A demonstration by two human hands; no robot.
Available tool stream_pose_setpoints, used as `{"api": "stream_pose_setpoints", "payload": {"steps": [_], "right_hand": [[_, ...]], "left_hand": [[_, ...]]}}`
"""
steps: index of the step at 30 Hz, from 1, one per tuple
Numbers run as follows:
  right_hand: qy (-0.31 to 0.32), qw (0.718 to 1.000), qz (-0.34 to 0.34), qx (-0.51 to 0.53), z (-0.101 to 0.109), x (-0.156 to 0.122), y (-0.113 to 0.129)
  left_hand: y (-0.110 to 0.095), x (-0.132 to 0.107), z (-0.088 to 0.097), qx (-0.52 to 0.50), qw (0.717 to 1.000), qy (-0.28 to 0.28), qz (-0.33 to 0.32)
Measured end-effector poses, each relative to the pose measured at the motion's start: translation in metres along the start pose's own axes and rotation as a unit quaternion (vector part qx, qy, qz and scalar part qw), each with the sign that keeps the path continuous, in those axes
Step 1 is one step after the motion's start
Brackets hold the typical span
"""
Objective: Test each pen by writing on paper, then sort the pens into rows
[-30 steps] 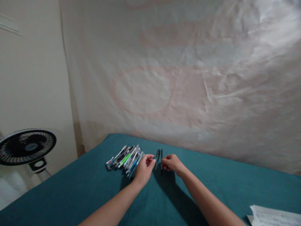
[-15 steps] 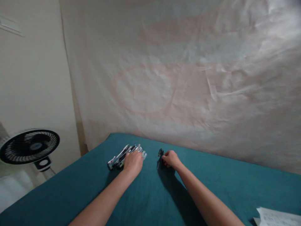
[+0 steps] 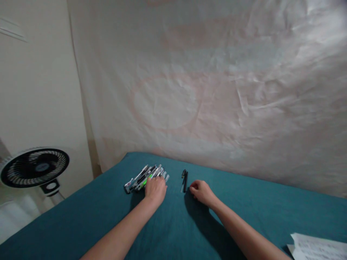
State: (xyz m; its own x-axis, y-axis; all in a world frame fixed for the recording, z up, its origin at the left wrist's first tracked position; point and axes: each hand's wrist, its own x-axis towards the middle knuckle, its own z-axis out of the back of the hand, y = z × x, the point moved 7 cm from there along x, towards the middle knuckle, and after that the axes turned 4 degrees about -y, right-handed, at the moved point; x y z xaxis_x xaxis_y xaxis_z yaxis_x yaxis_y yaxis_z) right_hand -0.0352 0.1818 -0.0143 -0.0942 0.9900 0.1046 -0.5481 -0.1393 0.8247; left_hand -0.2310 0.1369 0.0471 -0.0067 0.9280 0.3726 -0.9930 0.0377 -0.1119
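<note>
My left hand [image 3: 156, 189] rests at the near right side of a pile of pens [image 3: 141, 180], its fingers bent over the pens' ends. The pile mixes clear, black and white barrels with a bright green one [image 3: 147, 180]; some pens are hidden under my fingers. To the right, a black pen [image 3: 185, 181] lies on the teal cloth beside a clear pen with a dark cap [image 3: 183, 177], both pointing away from me. Just right of this pair, my right hand [image 3: 202, 192] is apart from them, fingers loosely curled and nothing visible in them.
A teal cloth [image 3: 244, 209] covers the surface. White paper with writing [image 3: 320, 247] lies at the near right corner. A black and white fan [image 3: 35, 168] stands off the left edge. Behind hangs a pale, wrinkled sheet [image 3: 217, 108].
My right hand has let go of the black pen and drawn back to the right, leaving it beside the clear one. My left hand has shifted slightly, showing more of the green barrel.
</note>
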Motion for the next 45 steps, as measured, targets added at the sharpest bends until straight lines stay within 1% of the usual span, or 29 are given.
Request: {"api": "stream_pose_setpoints", "payload": {"steps": [3,7,9,11,13,16,19,20,21,22,23,25,26,27,28,29,30,33,36,39,41,45], "right_hand": [[-0.006,1.0,0.023,0.018,0.001,-0.01,0.003],[-0.029,0.997,0.036,0.058,0.005,-0.015,0.005],[-0.032,0.995,0.035,0.083,0.007,-0.017,0.006],[-0.028,0.993,0.033,0.107,0.009,-0.018,0.008],[-0.02,0.987,0.022,0.159,0.011,-0.021,0.01],[-0.009,0.965,-0.004,0.262,0.013,-0.025,0.012],[-0.002,0.95,-0.024,0.311,0.012,-0.028,0.013],[0.001,0.947,-0.031,0.319,0.012,-0.028,0.013],[0.005,0.945,-0.035,0.325,0.012,-0.029,0.013],[0.011,0.943,-0.036,0.331,0.011,-0.03,0.014],[0.022,0.941,-0.032,0.336,0.011,-0.031,0.015],[0.049,0.939,-0.017,0.34,0.01,-0.034,0.021],[0.065,0.939,-0.009,0.337,0.009,-0.036,0.024],[0.081,0.94,-0.002,0.331,0.008,-0.038,0.027],[0.095,0.942,0.004,0.321,0.007,-0.04,0.029],[0.107,0.945,0.01,0.309,0.007,-0.042,0.032],[0.114,0.948,0.016,0.298,0.007,-0.043,0.033],[0.113,0.952,0.027,0.284,0.007,-0.044,0.033],[0.105,0.954,0.021,0.279,0.006,-0.042,0.03],[0.101,0.957,0.01,0.27,0.005,-0.041,0.027],[0.101,0.959,0.007,0.266,0.004,-0.04,0.026],[0.096,0.961,0.003,0.258,0.001,-0.039,0.025]], "left_hand": [[0.003,-0.001,-0.002,-0.016,1.0,0.009,0.024],[-0.002,-0.001,0.004,-0.024,0.999,0.008,0.021],[-0.012,-0.003,0.011,-0.055,0.998,-0.003,0.01],[-0.026,-0.006,0.016,-0.123,0.992,-0.005,0.0],[-0.043,-0.012,0.016,-0.212,0.977,0.018,-0.007],[-0.062,-0.023,0.01,-0.318,0.947,0.052,-0.007],[-0.071,-0.03,0.001,-0.412,0.909,0.065,-0.006],[-0.073,-0.031,-0.003,-0.445,0.892,0.078,0.001],[-0.075,-0.033,-0.008,-0.481,0.871,0.102,0.015],[-0.077,-0.036,-0.014,-0.521,0.842,0.136,0.034],[-0.081,-0.039,-0.02,-0.562,0.806,0.174,0.058],[-0.089,-0.046,-0.03,-0.642,0.72,0.241,0.11],[-0.093,-0.049,-0.032,-0.675,0.677,0.26,0.136],[-0.095,-0.051,-0.035,-0.701,0.641,0.268,0.16],[-0.096,-0.053,-0.037,-0.721,0.612,0.269,0.183],[-0.097,-0.054,-0.039,-0.735,0.589,0.267,0.204],[-0.097,-0.055,-0.041,-0.743,0.572,0.266,0.222],[-0.097,-0.057,-0.045,-0.756,0.54,0.273,0.25],[-0.098,-0.059,-0.048,-0.761,0.52,0.286,0.262],[-0.098,-0.061,-0.05,-0.762,0.505,0.301,0.27],[-0.1,-0.063,-0.051,-0.763,0.496,0.319,0.265],[-0.101,-0.065,-0.052,-0.757,0.494,0.345,0.253]]}}
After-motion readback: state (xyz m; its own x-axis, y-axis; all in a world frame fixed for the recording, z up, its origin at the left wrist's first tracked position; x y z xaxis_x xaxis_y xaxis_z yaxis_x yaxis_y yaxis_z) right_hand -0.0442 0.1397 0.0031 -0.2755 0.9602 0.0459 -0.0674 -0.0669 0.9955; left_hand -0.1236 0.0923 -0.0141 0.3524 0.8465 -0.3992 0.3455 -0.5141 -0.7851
